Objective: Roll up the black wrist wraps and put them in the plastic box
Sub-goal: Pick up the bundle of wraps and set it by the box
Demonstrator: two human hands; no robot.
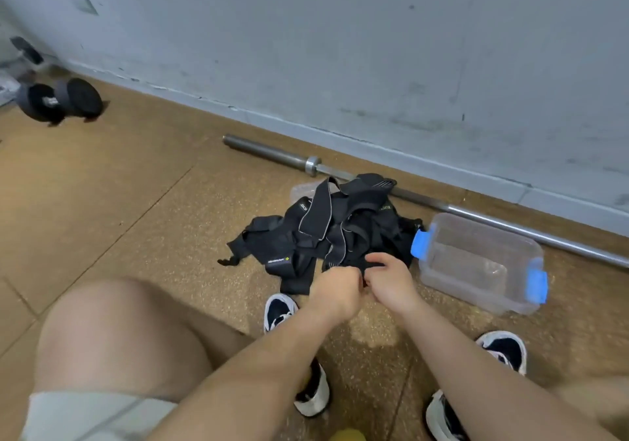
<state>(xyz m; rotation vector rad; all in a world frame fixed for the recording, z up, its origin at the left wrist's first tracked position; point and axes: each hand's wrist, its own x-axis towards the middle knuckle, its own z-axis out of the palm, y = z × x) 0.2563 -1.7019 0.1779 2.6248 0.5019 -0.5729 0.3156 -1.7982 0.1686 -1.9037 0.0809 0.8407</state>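
Observation:
A tangled heap of black wrist wraps (326,233) lies on the brown floor in front of me. My left hand (335,292) and my right hand (388,279) meet at the heap's near edge, both with fingers curled, pinching one black wrap between them. How far that wrap is rolled is hidden by my fingers. To the right of the heap stands the clear plastic box (476,263) with blue clips, open at the top with nothing inside.
A steel barbell (374,185) lies along the grey wall behind the heap and box. A clear lid (304,190) peeks out behind the heap. A black dumbbell (59,102) sits far left. My knee and shoes are close below my hands.

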